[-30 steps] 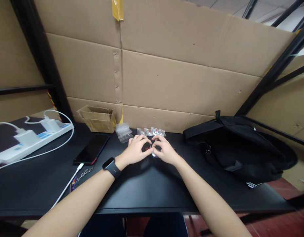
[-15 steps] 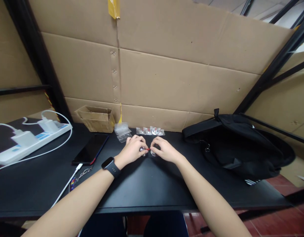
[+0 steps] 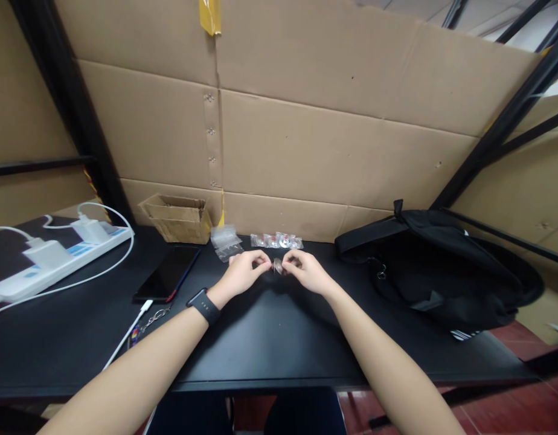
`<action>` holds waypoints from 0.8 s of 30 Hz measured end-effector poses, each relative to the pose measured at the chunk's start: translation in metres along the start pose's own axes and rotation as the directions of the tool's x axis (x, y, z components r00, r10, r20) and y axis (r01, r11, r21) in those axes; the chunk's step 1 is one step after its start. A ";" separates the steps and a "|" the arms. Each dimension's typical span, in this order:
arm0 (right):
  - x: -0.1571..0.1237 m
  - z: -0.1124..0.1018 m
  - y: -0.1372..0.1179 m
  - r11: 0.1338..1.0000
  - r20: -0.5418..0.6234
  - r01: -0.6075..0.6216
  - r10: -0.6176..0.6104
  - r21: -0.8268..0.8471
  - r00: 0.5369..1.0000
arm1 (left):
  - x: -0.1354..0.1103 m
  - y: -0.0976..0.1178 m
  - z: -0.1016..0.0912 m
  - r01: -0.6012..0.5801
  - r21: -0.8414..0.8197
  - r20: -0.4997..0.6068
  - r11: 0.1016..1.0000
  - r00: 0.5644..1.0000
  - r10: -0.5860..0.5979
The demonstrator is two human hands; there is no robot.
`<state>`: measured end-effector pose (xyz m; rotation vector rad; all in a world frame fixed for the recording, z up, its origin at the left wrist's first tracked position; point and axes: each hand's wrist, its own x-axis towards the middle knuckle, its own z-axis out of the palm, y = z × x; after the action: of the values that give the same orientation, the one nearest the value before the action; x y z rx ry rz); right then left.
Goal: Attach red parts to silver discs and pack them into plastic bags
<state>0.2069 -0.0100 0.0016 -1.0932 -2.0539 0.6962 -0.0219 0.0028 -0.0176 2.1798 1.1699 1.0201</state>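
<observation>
My left hand (image 3: pixel 247 269), with a dark watch on its wrist, is closed in a pinch. Facing it, my right hand (image 3: pixel 306 270) pinches too. Between the fingertips, just above the table, is a small round shiny disc (image 3: pixel 278 266) seen at an angle; a thin edge beside it on the left looks like a second disc. Fingers cover part of them. Behind the hands lie several small round pieces in clear packets (image 3: pixel 276 241). Clear plastic bags (image 3: pixel 226 243) lie beyond my left hand.
On the black table (image 3: pixel 279 350) stand an open cardboard box (image 3: pixel 179 223) and, at right, a black backpack (image 3: pixel 442 266). A phone (image 3: pixel 168 273), a white cable, a keychain (image 3: pixel 154 319) and a power strip (image 3: pixel 57 266) lie at left. A cardboard wall (image 3: pixel 306 151) closes the back.
The two discs were apart with a bit of red between them; now they are close together, turned nearly edge-on. My left fingers have straightened into a narrower pinch.
</observation>
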 end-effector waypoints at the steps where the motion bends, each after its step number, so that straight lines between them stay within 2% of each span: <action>1: 0.001 0.002 -0.002 0.996 -0.037 -0.001 0.004 0.088 0.999 | 0.001 0.000 0.001 0.015 -0.109 -0.010 0.994 1.000 -0.016; 3: 0.002 0.006 -0.005 0.977 -0.081 0.003 0.014 0.213 0.997 | 0.003 0.000 0.004 0.015 -0.288 -0.021 0.958 1.000 -0.022; 6: 0.002 0.013 -0.006 0.948 -0.063 -0.005 0.027 0.318 0.998 | 0.004 0.002 0.007 -0.009 -0.401 -0.040 0.916 0.999 -0.008; 9: 0.001 0.020 -0.005 0.907 -0.024 -0.039 0.054 0.420 0.998 | 0.003 0.003 0.008 -0.010 -0.402 -0.057 0.916 0.998 -0.015; 13: 0.000 0.025 -0.005 0.811 -0.015 -0.092 0.124 0.578 0.992 | 0.002 0.003 0.008 -0.015 -0.373 -0.068 0.928 0.998 -0.011; 16: 0.000 0.026 -0.006 0.754 0.044 -0.150 0.159 0.639 0.986 | 0.002 0.005 0.007 -0.026 -0.337 -0.063 0.941 0.998 0.005; 19: -0.001 0.024 -0.006 0.783 0.045 -0.127 0.126 0.609 0.991 | 0.002 0.008 0.002 -0.053 -0.211 -0.051 0.976 0.998 0.044; 22: -0.001 0.021 -0.007 0.845 0.036 -0.125 0.125 0.521 0.992 | 0.001 0.006 -0.009 -0.077 0.127 -0.142 0.989 0.985 0.095; 24: -0.001 0.017 -0.007 0.879 0.034 -0.150 0.151 0.453 0.988 | 0.001 -0.001 -0.018 -0.019 0.376 -0.231 0.927 0.966 0.113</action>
<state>0.1904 -0.0168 -0.0044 -0.9766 -1.6875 1.1855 -0.0365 0.0056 -0.0068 2.4453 1.5184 1.2119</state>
